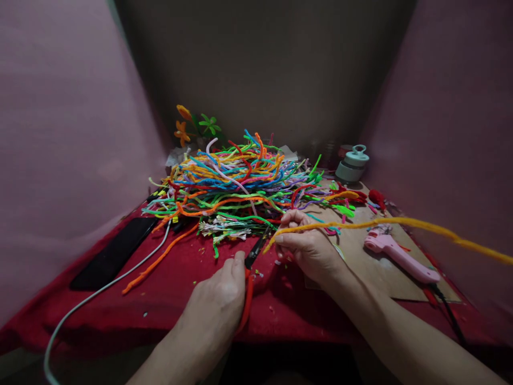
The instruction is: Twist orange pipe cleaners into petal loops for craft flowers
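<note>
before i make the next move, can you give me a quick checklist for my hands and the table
1. Left hand holds the red-handled tool: ok.
2. Right hand holds the yellow-orange stem: ok.
3. Red cloth free of scraps near the hands: not ok, small bits lie there.
4. Black phone away from both hands: ok.
5. Pink corded tool apart from the right hand: ok.
6. Pink corded tool switched off: cannot tell.
</note>
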A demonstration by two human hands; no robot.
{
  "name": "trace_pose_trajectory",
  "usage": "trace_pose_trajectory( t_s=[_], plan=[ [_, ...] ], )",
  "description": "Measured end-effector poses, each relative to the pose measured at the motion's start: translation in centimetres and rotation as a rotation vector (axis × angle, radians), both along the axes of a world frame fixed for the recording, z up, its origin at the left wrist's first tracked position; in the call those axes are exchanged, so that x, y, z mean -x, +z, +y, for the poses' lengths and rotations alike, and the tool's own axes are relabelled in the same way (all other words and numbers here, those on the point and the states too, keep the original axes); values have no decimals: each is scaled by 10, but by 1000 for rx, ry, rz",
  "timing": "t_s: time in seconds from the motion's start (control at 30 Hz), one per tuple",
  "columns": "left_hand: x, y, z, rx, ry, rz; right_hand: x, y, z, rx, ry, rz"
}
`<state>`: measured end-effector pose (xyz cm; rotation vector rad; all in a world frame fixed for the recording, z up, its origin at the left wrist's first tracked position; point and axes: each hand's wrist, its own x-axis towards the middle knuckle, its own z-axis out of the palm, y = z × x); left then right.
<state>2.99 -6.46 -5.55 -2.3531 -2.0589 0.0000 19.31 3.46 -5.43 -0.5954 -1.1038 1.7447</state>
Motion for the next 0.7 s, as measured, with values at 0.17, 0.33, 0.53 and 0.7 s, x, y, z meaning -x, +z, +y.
trace_pose_trajectory(
  t_s=[0.17,0.33,0.53,0.7],
  plan=[
    [46,4,-8,-96,246,-62,-1,-2,3,38,-27,1],
    [85,22,-17,89,477,7,1,0,-1,125,100,-29],
    [96,21,8,184,498,59,1,-2,-1,147,162,-26],
    [98,19,38,178,526,108,-1,-4,3,180,166,-9]
  ],
)
